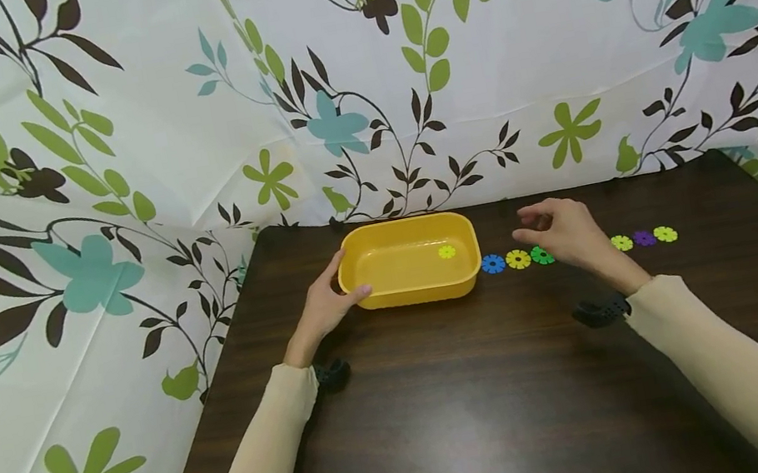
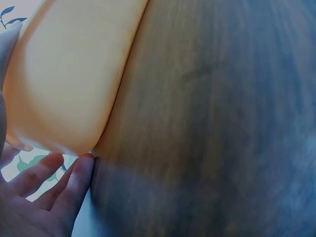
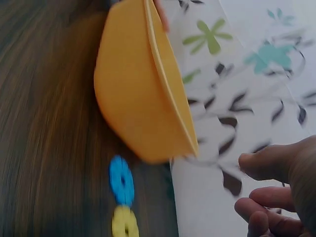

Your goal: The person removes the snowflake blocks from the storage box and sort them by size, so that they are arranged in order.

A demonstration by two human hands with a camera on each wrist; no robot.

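A yellow plastic tub stands near the back of the table. My left hand grips its left end, thumb over the front rim and fingers along the outer wall; in the left wrist view the fingertips meet the tub's end. One yellow-green flower-shaped disc lies inside. My right hand hovers over a row of similar discs, its fingers loosely bent and nothing between them. To its left are a blue disc, a yellow disc and a green disc. A purple disc lies to its right between two yellow-green ones.
The dark wooden table ends at the back against a patterned cloth, which also hangs at the left side. My right hand and forearm hide the middle of the disc row. Dark straps sit at both wrists.
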